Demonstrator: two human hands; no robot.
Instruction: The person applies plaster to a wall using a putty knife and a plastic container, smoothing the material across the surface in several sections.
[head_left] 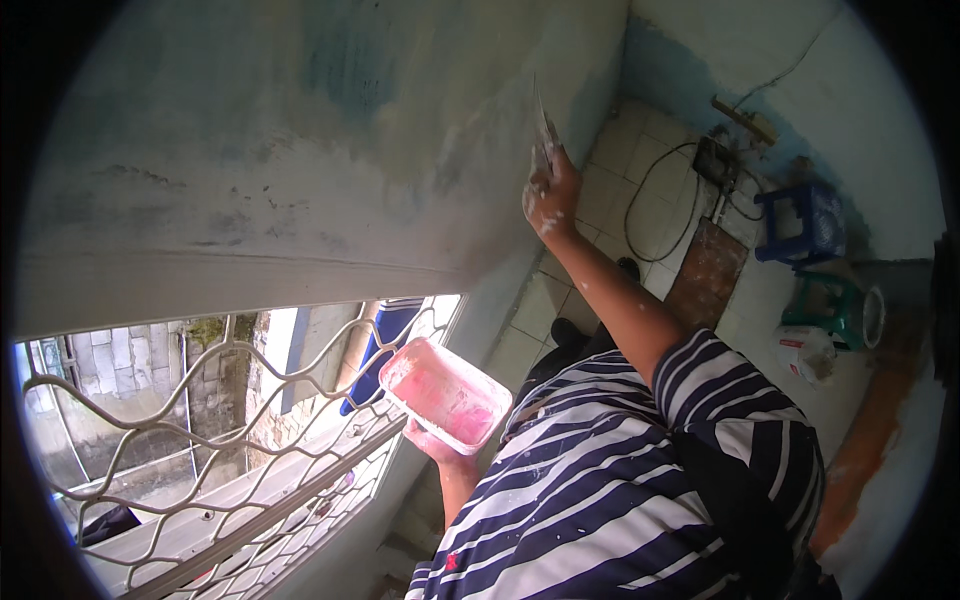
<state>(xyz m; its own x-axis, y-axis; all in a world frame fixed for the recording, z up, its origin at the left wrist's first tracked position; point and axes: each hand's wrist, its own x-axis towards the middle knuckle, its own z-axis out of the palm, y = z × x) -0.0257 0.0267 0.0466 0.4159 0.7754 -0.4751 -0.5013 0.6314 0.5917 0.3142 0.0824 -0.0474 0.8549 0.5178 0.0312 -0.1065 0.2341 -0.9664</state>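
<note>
My right hand (552,190) is raised near the patchy painted wall (300,150), its fingers wrapped round a metal putty knife (543,130) whose blade points up along the wall; whether the blade touches it I cannot tell. White smears mark my knuckles. Low beside the window grille, my left hand (435,440) grips a rectangular pink plastic container (445,395) from below, its inside coated with white and pink residue.
A white window grille (225,430) fills the lower left. On the tiled floor (640,150) lie a cable loop (632,215) and a brown board (705,275). At right stand a blue stool (800,220), a green stool (815,305) and a white bucket (805,355).
</note>
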